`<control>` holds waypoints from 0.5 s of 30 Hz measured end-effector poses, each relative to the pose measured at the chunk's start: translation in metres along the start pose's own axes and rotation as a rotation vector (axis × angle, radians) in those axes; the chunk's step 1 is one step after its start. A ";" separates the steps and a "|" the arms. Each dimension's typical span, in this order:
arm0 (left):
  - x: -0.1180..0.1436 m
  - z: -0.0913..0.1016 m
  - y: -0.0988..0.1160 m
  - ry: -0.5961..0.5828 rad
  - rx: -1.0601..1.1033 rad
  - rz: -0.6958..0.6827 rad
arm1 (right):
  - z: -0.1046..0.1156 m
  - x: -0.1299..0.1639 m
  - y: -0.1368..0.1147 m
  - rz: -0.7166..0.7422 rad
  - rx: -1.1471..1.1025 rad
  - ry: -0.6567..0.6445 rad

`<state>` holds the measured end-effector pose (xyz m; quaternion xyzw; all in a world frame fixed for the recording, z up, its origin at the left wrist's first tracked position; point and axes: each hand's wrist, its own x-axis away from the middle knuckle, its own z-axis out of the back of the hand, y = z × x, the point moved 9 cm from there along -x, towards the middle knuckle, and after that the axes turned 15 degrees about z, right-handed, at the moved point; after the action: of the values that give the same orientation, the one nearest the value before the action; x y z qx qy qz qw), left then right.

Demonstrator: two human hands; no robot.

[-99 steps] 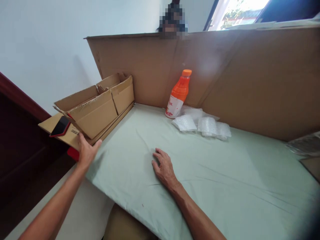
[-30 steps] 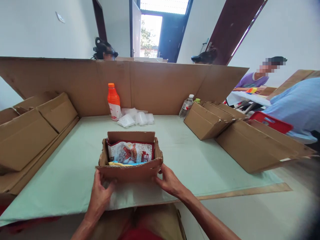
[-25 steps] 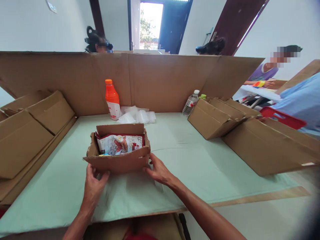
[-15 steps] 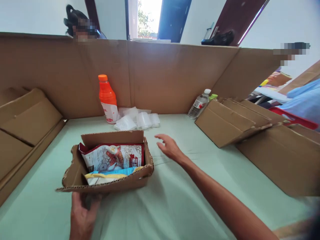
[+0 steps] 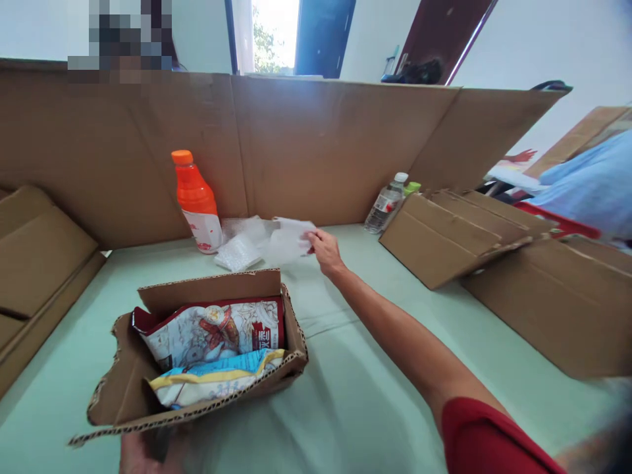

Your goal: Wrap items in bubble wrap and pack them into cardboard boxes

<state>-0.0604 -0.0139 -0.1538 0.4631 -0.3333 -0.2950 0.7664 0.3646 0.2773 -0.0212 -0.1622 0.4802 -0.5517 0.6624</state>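
Here the worktop (image 5: 395, 368), under a pale green sheet, is walled along its far edge by a tall cardboard screen (image 5: 316, 145). Folded cartons (image 5: 494, 257) lean along the right edge, and more flattened cardboard (image 5: 39, 263) lies at the left edge. Near the front edge sits the open box (image 5: 197, 342), holding a red-and-white snack bag (image 5: 212, 329) with a blue-and-yellow packet (image 5: 217, 382) lying in front of it. At the far edge stand an orange bottle (image 5: 195, 201) and, further right, a clear water bottle (image 5: 385, 204).

The right hand (image 5: 323, 250) reaches to the far edge, fingers pinched shut on one bubble-wrap pouch (image 5: 289, 240), lifted slightly off the heap of pouches (image 5: 239, 247) beside the orange bottle. The left hand (image 5: 148, 451) is under the box's near flap at the front edge; how it grips I cannot tell.

The pinch looks light, so the pouch could slip out, or drag a neighbouring pouch along. The box's near flap overhangs the front edge, so it might tip if the left hand lets go.
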 end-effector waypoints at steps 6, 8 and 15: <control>0.000 -0.006 0.025 -0.117 0.190 -0.061 | 0.054 0.101 0.010 -0.121 -0.165 0.011; 0.002 -0.004 0.033 -0.126 0.238 -0.066 | 0.070 0.120 0.013 -0.157 -0.129 0.051; 0.007 0.003 0.047 -0.080 0.154 -0.113 | 0.111 0.141 -0.051 -0.007 0.073 0.209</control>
<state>-0.0519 -0.0018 -0.1089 0.5264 -0.3586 -0.3295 0.6970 0.4164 0.1000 0.0062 -0.0812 0.5256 -0.5849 0.6124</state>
